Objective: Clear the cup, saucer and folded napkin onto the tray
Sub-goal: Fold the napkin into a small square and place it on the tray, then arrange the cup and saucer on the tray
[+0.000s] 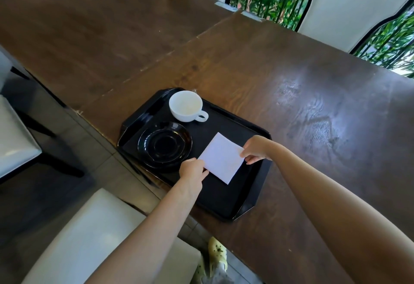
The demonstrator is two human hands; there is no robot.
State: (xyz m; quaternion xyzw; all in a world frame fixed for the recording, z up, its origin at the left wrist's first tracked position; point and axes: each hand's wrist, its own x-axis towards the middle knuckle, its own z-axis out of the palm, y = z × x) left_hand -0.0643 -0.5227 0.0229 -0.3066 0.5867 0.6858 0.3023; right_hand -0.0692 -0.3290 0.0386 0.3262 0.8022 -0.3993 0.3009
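The napkin [221,157] is over the right half of the tray [257,189], and both hands pinch it: the left hand [193,171] holds its near-left corner and the right hand [257,149] holds its right corner, with the fingers closed on the paper. I cannot tell if the napkin already lies flat on the tray floor or is a little above it. The cup [186,106] stands upright at the far end of the tray, with its handle pointing to the right, and the black saucer [164,144] lies just beside it, nearer to the person. So all three things seem to be on the tray, and I judge that only the release of the napkin is left. The risks from here are small. If the hands let go at different times, the light paper may slide or unfold, and one corner may end over the tray rim. If the left hand pulls back carelessly, it may knock the saucer, which is close to it. The tray itself hangs a little over the edge of the bench [313,104], so a strong push down on its near side could tip it and make the cup slide.
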